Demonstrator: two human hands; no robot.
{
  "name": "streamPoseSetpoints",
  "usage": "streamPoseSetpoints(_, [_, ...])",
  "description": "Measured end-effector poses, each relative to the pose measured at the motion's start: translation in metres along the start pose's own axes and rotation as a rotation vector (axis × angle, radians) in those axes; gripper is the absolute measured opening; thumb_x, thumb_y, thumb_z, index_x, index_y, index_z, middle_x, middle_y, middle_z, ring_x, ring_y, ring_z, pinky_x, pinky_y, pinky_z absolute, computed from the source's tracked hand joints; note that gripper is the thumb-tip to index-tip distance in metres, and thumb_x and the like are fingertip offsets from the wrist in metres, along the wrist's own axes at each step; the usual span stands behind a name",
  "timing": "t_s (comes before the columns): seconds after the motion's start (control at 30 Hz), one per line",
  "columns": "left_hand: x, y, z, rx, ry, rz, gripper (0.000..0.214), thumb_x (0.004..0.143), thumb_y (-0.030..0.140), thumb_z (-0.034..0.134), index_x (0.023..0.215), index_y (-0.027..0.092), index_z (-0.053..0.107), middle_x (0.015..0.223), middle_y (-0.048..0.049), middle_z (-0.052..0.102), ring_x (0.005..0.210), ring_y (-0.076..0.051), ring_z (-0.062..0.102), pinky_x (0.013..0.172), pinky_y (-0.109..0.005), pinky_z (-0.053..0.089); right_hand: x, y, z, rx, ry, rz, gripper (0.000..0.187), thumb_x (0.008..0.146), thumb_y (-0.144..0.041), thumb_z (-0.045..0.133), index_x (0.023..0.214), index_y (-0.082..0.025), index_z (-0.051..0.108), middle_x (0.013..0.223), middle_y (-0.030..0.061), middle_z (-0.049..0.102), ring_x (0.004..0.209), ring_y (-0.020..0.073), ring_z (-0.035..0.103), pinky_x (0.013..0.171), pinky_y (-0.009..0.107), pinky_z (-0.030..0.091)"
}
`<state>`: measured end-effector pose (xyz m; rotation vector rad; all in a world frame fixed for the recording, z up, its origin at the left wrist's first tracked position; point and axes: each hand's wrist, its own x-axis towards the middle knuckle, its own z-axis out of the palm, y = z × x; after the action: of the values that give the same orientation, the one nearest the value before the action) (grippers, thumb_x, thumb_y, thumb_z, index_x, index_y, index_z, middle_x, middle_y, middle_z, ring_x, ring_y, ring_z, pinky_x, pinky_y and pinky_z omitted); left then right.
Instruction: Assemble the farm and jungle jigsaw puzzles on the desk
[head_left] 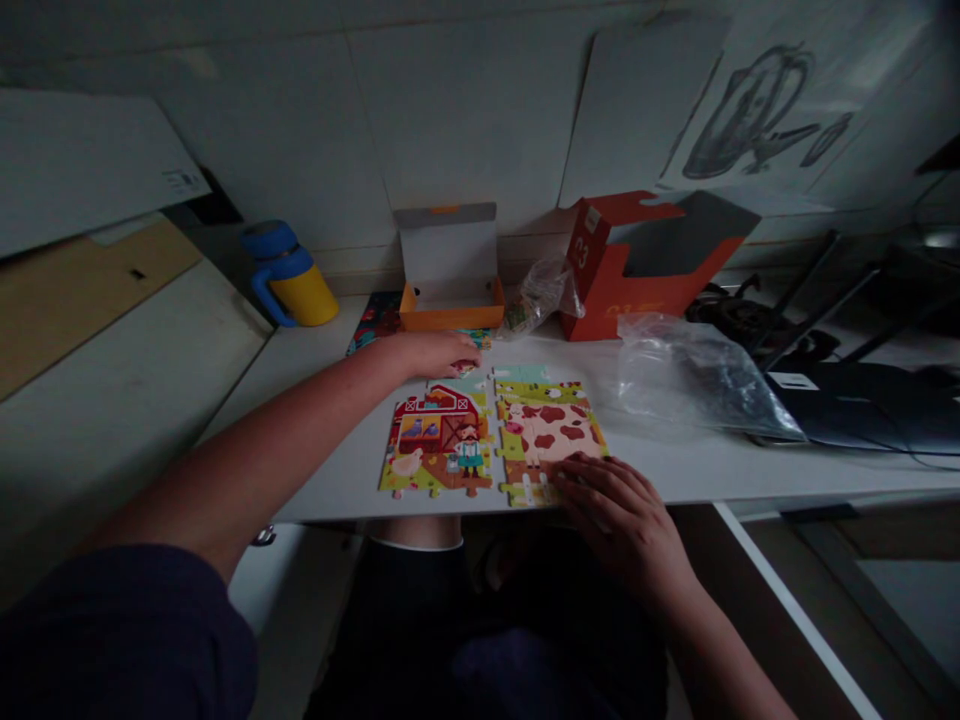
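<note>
Dark sleeve (112, 640) fills the lower left. Right hand (619, 510) lies flat, fingers spread, on the lower right corner of the cardboard farm jigsaw (491, 440), mid-frame on the white counter (675, 465). Left hand (431, 352) curls over the jigsaw's top edge; whether it grips a piece I cannot tell. Behind stand one open orange box (450, 300) and one red carton (637, 260), its print unreadable.

Dim room, a white desk (697, 465) standing against a pale wall (300, 130).
Light is falling weakly; a sketched sheet (757, 110) is leaning on the wall, a wooden board (75, 290) is lying at the left, and what may be grey floor (907, 600) is showing lower right.
</note>
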<state>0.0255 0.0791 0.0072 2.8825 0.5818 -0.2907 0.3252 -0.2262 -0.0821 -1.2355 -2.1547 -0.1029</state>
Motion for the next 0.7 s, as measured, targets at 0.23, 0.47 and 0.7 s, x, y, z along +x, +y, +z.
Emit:
streamPoseSetpoints(0.23, [-0.036,0.005,0.008,0.039,0.082,-0.220,0.036,0.099,0.032,0.055,0.130,0.025,0.072,0.130,-0.0104,0.071,0.120,-0.028,0.064,0.107,-0.039,0.046,0.000,0.000,0.000,-0.015,0.012,-0.007,0.034,0.102,-0.021,0.070,0.135,-0.029,0.070,0.137,0.0057,0.076,0.129,0.0272,0.069,0.112,0.051,0.051])
streamPoseSetpoints(0.47, [-0.109,-0.001,0.024,0.063,0.129,-0.409,0.041,0.103,0.034,0.047,0.133,0.016,0.070,0.142,-0.0168,0.066,0.128,-0.029,0.061,0.115,-0.041,0.044,0.001,-0.001,-0.001,0.005,0.008,0.005,0.035,0.102,-0.021,0.070,0.136,-0.030,0.070,0.137,0.0056,0.076,0.129,0.0276,0.070,0.113,0.052,0.052])
streamPoseSetpoints(0.7, [-0.167,0.023,0.052,0.162,0.286,-0.700,0.049,0.104,0.033,0.047,0.147,0.014,0.062,0.155,-0.0189,0.057,0.141,-0.035,0.054,0.122,-0.050,0.041,-0.002,0.000,0.000,0.003,-0.015,0.029,0.039,0.102,-0.021,0.069,0.139,-0.031,0.069,0.139,0.0053,0.075,0.131,0.0278,0.068,0.113,0.052,0.051])
